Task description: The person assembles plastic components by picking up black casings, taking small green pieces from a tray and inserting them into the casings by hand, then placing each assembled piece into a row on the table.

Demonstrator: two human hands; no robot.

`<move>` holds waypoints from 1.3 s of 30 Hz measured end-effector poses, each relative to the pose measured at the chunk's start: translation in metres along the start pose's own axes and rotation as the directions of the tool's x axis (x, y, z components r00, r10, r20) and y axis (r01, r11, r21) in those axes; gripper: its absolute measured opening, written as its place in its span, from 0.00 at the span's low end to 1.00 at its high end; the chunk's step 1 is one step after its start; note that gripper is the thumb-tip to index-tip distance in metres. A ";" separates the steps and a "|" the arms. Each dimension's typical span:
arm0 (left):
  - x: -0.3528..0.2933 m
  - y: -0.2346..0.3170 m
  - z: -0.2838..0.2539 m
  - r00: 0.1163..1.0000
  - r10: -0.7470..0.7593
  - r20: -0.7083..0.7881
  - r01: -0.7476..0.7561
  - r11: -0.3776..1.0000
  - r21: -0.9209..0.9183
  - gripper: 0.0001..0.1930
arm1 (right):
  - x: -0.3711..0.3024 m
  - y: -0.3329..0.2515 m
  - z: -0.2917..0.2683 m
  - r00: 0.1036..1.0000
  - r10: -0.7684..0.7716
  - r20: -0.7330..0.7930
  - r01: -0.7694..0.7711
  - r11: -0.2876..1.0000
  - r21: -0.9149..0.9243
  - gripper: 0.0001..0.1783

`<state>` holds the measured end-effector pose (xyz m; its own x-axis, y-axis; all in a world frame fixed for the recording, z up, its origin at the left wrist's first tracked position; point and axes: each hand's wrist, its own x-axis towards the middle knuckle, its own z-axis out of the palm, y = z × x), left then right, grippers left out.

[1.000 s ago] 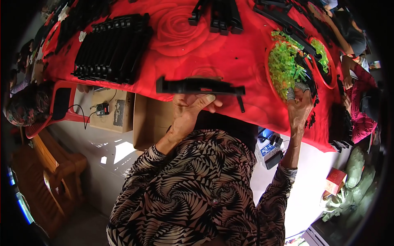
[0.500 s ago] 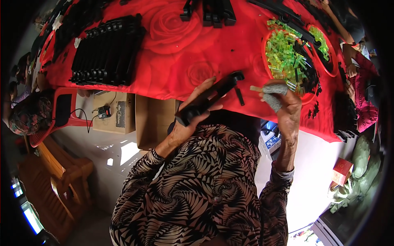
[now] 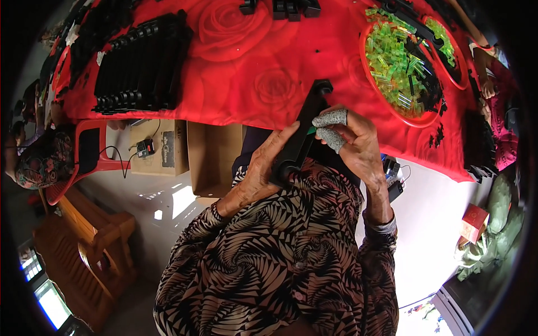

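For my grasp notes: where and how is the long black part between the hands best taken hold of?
Probably around its lower half, from the left: the long black part is narrow and slants up to the right, giving a long edge to hold; the left hand lies along that side, the right hand opposite.

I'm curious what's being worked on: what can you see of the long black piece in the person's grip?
The long black piece is a narrow bar, thicker at its ends, with a plastic-like sheen. It slants, far end rightward, overlapping the near edge of the red tablecloth in this view. The left-hand grip holds its lower left side. The right-hand grip, wearing grey fingertip covers, holds a small green bit against or close to the bar's right side; I can't tell which.
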<state>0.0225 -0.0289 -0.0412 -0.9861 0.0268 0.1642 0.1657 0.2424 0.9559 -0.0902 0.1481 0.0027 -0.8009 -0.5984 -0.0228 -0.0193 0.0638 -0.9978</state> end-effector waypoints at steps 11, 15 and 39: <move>-0.005 0.001 -0.001 0.885 -0.445 0.138 0.317 0.359 -0.878 0.24 | -0.001 0.012 0.014 0.978 -0.201 0.063 0.210 0.934 -0.289 0.23; -0.010 -0.008 -0.002 0.815 -0.557 0.159 0.369 0.288 -0.884 0.22 | 0.001 0.002 0.008 0.980 -0.177 0.091 0.198 0.924 -0.328 0.13; -0.006 -0.045 0.008 0.808 -0.506 0.302 0.419 0.133 -0.898 0.13 | 0.005 -0.009 0.018 0.926 -0.275 0.258 0.377 0.672 -0.637 0.16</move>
<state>0.0207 -0.0318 -0.0877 -0.8847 0.1920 -0.4248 -0.3787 -0.8276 0.4144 -0.0830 0.1297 0.0107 -0.5822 -0.7776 0.2372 -0.6963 0.3263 -0.6393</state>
